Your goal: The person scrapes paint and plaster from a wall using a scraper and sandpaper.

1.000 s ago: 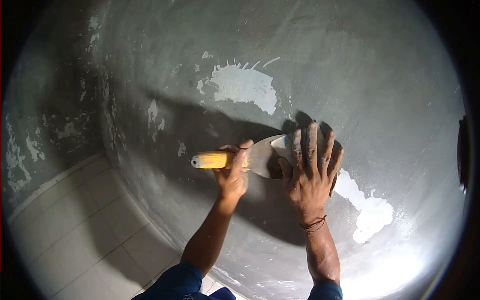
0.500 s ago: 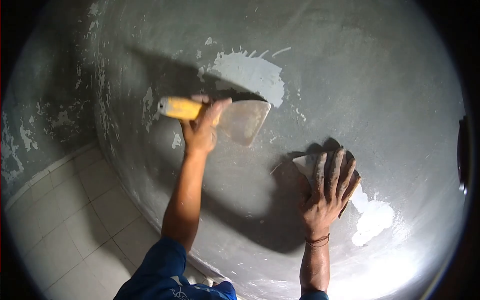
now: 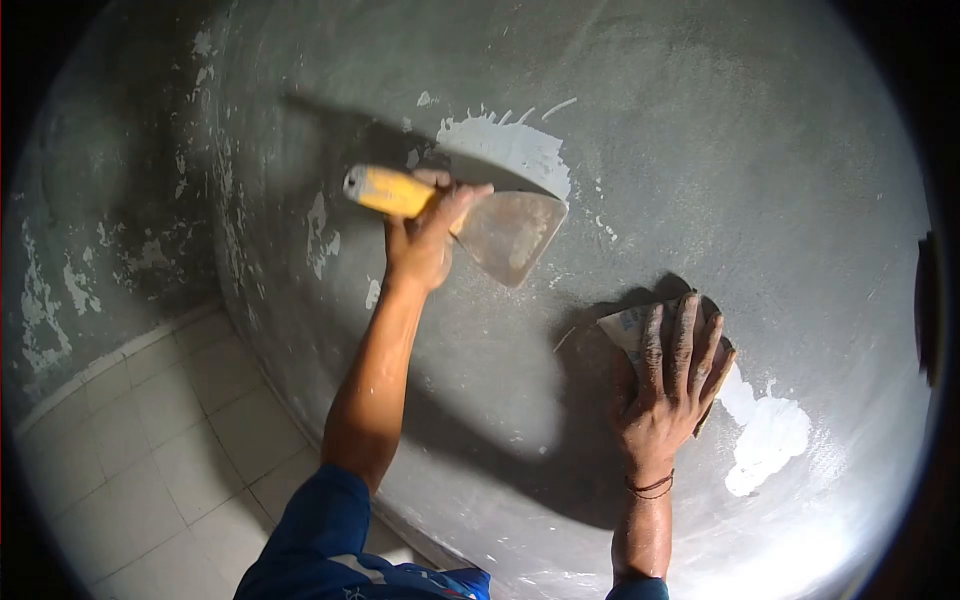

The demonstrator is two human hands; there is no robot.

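Observation:
My left hand (image 3: pixel 425 245) is wrapped round the yellow handle of a wide-bladed scraper (image 3: pixel 514 235). Its blade points right, and the upper corner overlaps the lower edge of a pale filler patch (image 3: pixel 515 150) on the grey wall (image 3: pixel 740 180). Lower and to the right, my right hand (image 3: pixel 668 390) lies with fingers spread over a sheet of sandpaper (image 3: pixel 622 325), pressing it flat to the wall. The sheet's printed pale backing shows left of the fingers, a dark edge at their right; the rest is under the palm. Dust coats these fingers.
A bright white patch (image 3: pixel 772 440) marks the wall right of my right hand. At left, a second wall with flaking paint (image 3: pixel 70 290) meets this one in a corner. Pale floor tiles (image 3: pixel 150 450) lie below. A dark object (image 3: pixel 930 310) stands at the far right edge.
My left hand and the scraper have moved slightly up along the wall, towards the upper patch. The right hand keeps about the same place on the sandpaper; the whole view has shifted a little.

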